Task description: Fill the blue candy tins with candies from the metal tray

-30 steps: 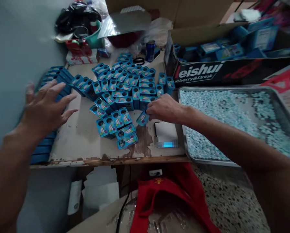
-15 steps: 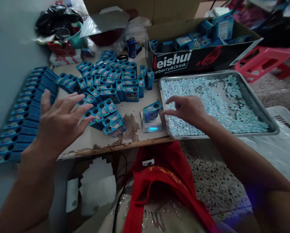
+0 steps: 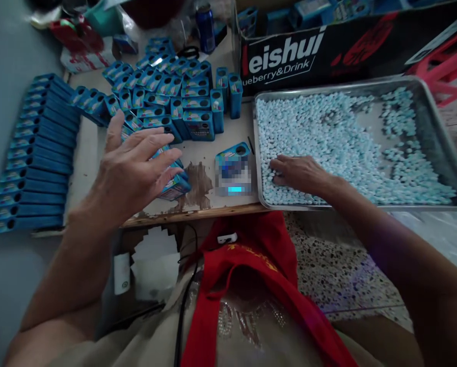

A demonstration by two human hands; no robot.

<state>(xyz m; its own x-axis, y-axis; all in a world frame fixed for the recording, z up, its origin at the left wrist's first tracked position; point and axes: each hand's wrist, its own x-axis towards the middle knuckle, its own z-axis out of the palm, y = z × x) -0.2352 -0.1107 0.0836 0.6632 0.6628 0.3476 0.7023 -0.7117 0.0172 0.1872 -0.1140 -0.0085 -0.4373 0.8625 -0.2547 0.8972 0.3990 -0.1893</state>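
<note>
My right hand (image 3: 299,172) is in the left part of a metal tray (image 3: 350,206), its fingers bunched and touching the small pale-blue candies (image 3: 316,127). How many candies lie between the fingertips is hidden. My left hand (image 3: 136,160) hovers over the table with fingers spread and nothing in it, partly covering several small blue boxes (image 3: 175,187). Between the hands, a blue box with a round dark hole in its top (image 3: 234,153) stands on what looks like a small scale with a lit cyan display (image 3: 235,189); this area is partly blurred.
Many blue boxes (image 3: 197,122) stand grouped mid-table, and a long row of them (image 3: 41,168) lines the left side. Behind the tray is a black printed carton (image 3: 281,61) holding more boxes. A blue can (image 3: 205,30) and scissors (image 3: 189,52) are at the back.
My right hand has gone from above the tray's left edge down into the candies, its fingers closing. My left hand has shifted right over the boxes, still open. The view has tilted down.
</note>
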